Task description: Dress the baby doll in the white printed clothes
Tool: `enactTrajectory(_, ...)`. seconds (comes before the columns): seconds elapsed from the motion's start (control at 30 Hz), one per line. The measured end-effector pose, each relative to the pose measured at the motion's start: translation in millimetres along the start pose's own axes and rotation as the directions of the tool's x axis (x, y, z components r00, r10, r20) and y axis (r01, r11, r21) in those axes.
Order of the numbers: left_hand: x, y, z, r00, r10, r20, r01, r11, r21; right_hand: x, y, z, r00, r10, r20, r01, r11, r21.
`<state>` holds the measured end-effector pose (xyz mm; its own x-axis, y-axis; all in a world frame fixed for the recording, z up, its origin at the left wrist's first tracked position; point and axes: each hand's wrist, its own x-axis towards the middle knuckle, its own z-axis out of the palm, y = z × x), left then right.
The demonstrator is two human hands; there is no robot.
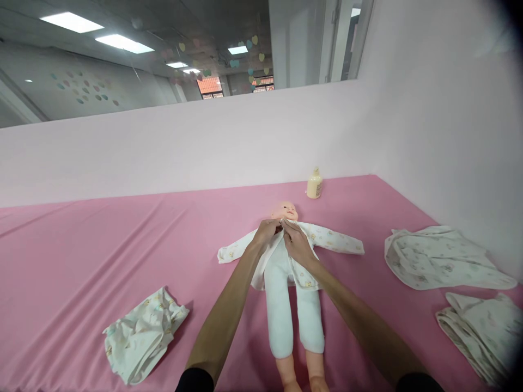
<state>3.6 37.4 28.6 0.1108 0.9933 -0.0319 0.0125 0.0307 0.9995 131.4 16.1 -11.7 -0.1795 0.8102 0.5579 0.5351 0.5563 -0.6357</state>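
Observation:
A baby doll [288,209] lies on its back with its legs toward me, over white cloth legs [279,310]. It wears a white printed baby jacket [335,239] whose sleeves stretch out to both sides; below the neck the front edges hang apart. My left hand [267,231] is closed in a pinch on the jacket at the collar, just under the doll's chin. Right beside it, my right hand [296,243] pinches the other side of the collar. The fingertips of both hands nearly meet, and whatever fastener lies between them is too small to make out.
A pink sheet [196,234] covers the surface. A cream pump bottle [314,185] stands beyond the doll's head. A crumpled printed cloth [143,335] lies at left. At right are a spread printed cloth [441,258] and a folded one [482,326]. Behind rises a wall [183,152] with a mirror or window.

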Motion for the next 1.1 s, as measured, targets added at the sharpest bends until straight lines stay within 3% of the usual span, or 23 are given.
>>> enactTrajectory(0.13, 2.1, 1.2, 0.1, 0.999, -0.050, -0.023, 0.048, 0.996, -0.070, -0.4, -0.1, -0.7, 0.999, -0.026, 0.019, 0.026, 1.000, 0.004)
enactTrajectory(0.3, 5.0, -3.5, -0.7, 1.000, -0.008, -0.008, 0.008, 0.999, -0.043, -0.1, 0.8, -1.6, 0.999, -0.022, 0.040, 0.022, 1.000, 0.005)
enactTrajectory(0.47, 5.3, -6.1, 3.4, 0.997, 0.033, -0.071, -0.033, 0.999, -0.004, 0.4, -2.6, -4.2, 0.998, -0.021, 0.056, 0.020, 1.000, 0.022)
enactTrajectory(0.8, 11.6, -12.2, 2.4, 0.994, -0.015, -0.112, 0.018, 1.000, 0.022, -0.3, -9.9, -8.2, 0.989, 0.144, 0.043, -0.148, 0.982, 0.114)
enactTrajectory(1.1, 7.1, -11.0, 1.2, 0.995, -0.011, -0.103, 0.008, 1.000, -0.028, -0.4, -9.5, -9.2, 0.989, 0.130, 0.065, -0.138, 0.983, 0.122)
